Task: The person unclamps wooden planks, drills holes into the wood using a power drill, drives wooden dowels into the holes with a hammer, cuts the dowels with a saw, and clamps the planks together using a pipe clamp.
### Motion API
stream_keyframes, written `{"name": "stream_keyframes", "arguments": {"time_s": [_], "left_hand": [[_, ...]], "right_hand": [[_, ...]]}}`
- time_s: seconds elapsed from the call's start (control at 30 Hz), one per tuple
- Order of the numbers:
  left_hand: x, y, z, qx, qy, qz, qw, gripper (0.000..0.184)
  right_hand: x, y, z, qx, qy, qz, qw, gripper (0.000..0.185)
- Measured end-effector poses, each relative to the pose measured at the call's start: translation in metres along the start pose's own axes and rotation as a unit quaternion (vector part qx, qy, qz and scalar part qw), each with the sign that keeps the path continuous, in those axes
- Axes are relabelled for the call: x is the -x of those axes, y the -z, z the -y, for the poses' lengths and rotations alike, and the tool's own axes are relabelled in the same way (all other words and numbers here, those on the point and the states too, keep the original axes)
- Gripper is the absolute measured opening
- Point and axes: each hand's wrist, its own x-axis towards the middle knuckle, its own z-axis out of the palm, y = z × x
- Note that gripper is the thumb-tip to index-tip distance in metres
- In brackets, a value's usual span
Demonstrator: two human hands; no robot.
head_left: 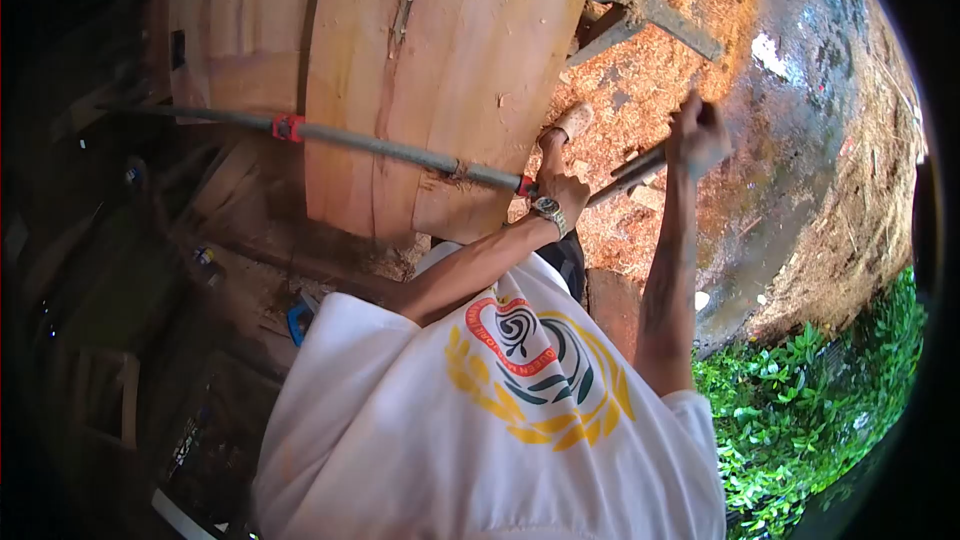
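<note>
A long pipe clamp (400, 150) with red fittings lies across wide wooden boards (460, 70) joined side by side. My left hand (565, 190), wearing a metal wristwatch (548, 208), closes round the clamp's near end beside a red fitting (526, 186). Farther right, my right hand (697, 135) is raised in a fist. A dark metal bar (635, 172) runs from near my left hand up to it, and the fist seems closed on its far end. The exact grip is partly hidden.
Wood shavings (680, 40) cover the ground beyond the boards, around a timber support (655, 20). One sandalled foot (572, 122) shows below. Green plants (810, 390) grow at the lower right. Scrap wood and a blue-handled item (299, 320) lie in the dark area on the left.
</note>
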Motion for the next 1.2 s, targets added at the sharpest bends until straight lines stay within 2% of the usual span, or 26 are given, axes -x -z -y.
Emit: {"name": "stream_keyframes", "arguments": {"time_s": [0.03, 0.07, 0.1, 0.13, 0.17, 0.2, 0.23, 0.27, 0.3, 0.33, 0.37, 0.4, 0.43, 0.5, 0.57, 0.67, 0.7, 0.73, 0.83, 0.9, 0.93, 1.03, 1.1, 1.17, 1.2], "left_hand": [[0.003, 0.031, -0.005, 0.081, 0.06, 0.035, 0.994, 0.055], [0.006, 0.064, -0.011, 0.156, 0.124, 0.061, 0.978, 0.08], [0.003, 0.062, -0.01, 0.193, 0.13, -0.021, 0.972, 0.061], [0.0, 0.061, -0.009, 0.227, 0.127, -0.104, 0.96, 0.044], [0.002, 0.069, -0.006, 0.164, 0.094, 0.003, 0.982, 0.049], [0.003, 0.073, -0.003, 0.104, 0.047, 0.103, 0.988, 0.055], [0.005, 0.06, 0.001, 0.092, 0.036, 0.107, 0.989, 0.036], [0.004, 0.059, 0.004, 0.075, 0.021, 0.145, 0.986, 0.025], [0.002, 0.058, 0.008, 0.059, 0.004, 0.184, 0.981, 0.016], [0.001, 0.057, 0.011, 0.044, -0.013, 0.221, 0.974, 0.012], [0.002, 0.064, 0.008, 0.05, 0.0, 0.2, 0.979, 0.011], [0.004, 0.068, 0.006, 0.056, 0.011, 0.177, 0.982, 0.009], [0.012, 0.06, 0.005, 0.059, 0.006, 0.166, 0.984, 0.008], [0.018, 0.047, 0.014, 0.061, -0.014, 0.13, 0.99, 0.021], [0.009, 0.067, 0.016, 0.044, -0.023, 0.161, 0.986, 0.024], [0.006, 0.075, 0.011, 0.049, -0.007, 0.18, 0.983, 0.027], [0.002, 0.08, 0.013, 0.047, -0.029, 0.176, 0.983, 0.027], [0.001, 0.086, 0.015, 0.046, -0.049, 0.17, 0.983, 0.026], [0.016, 0.086, 0.027, 0.092, -0.123, 0.126, 0.98, 0.027], [0.013, 0.084, 0.045, 0.109, -0.191, 0.112, 0.969, 0.028], [0.006, 0.084, 0.051, 0.068, -0.189, 0.15, 0.968, 0.034], [0.01, 0.084, 0.049, 0.006, -0.182, 0.157, 0.971, 0.036], [0.009, 0.083, 0.049, 0.004, -0.162, 0.166, 0.973, 0.036], [0.009, 0.067, 0.056, 0.011, -0.177, 0.149, 0.973, 0.034], [0.009, 0.074, 0.049, -0.013, -0.156, 0.166, 0.974, 0.028]], "right_hand": [[-0.023, -0.028, -0.017, 0.082, -0.021, 0.046, 0.995, 0.031], [-0.04, -0.062, -0.055, 0.122, 0.024, 0.08, 0.989, 0.032], [-0.047, -0.09, -0.086, 0.159, 0.067, 0.113, 0.978, 0.033], [-0.047, -0.099, -0.086, 0.18, 0.094, 0.182, 0.962, 0.033], [-0.046, -0.118, -0.106, 0.154, 0.133, 0.201, 0.958, 0.031], [-0.04, -0.136, -0.129, 0.174, 0.097, 0.263, 0.944, 0.03], [-0.035, -0.153, -0.147, 0.191, 0.064, 0.324, 0.924, 0.029], [-0.024, -0.179, -0.188, 0.283, 0.215, 0.367, 0.86, 0.032], [-0.006, -0.211, -0.242, 0.363, 0.361, 0.393, 0.764, 0.035], [0.017, -0.24, -0.289, 0.257, 0.196, 0.483, 0.814, 0.033], [0.033, -0.236, -0.271, 0.288, 0.065, 0.541, 0.787, 0.032], [0.057, -0.246, -0.298, 0.282, 0.071, 0.66, 0.693, 0.032], [0.082, -0.244, -0.308, 0.237, 0.009, 0.659, 0.714, 0.03], [0.124, -0.228, -0.312, 0.138, -0.102, 0.639, 0.75, 0.029], [0.157, -0.205, -0.311, 0.049, -0.197, 0.605, 0.77, 0.031], [0.193, -0.171, -0.311, -0.052, -0.314, 0.556, 0.768, 0.037], [0.201, -0.162, -0.311, -0.087, -0.342, 0.539, 0.765, 0.039], [0.214, -0.154, -0.328, -0.222, -0.347, 0.521, 0.747, 0.047], [0.242, -0.145, -0.349, -0.232, -0.265, 0.481, 0.803, 0.058], [0.246, -0.146, -0.351, -0.199, -0.24, 0.5, 0.808, 0.065], [0.247, -0.141, -0.342, -0.206, -0.275, 0.498, 0.797, 0.064], [0.271, -0.111, -0.307, -0.253, -0.417, 0.474, 0.733, 0.063], [0.314, -0.074, -0.278, -0.305, -0.515, 0.416, 0.685, 0.062], [0.371, -0.038, -0.262, -0.344, -0.534, 0.337, 0.695, 0.062], [0.384, -0.022, -0.237, -0.267, -0.533, 0.293, 0.748, 0.063]]}}
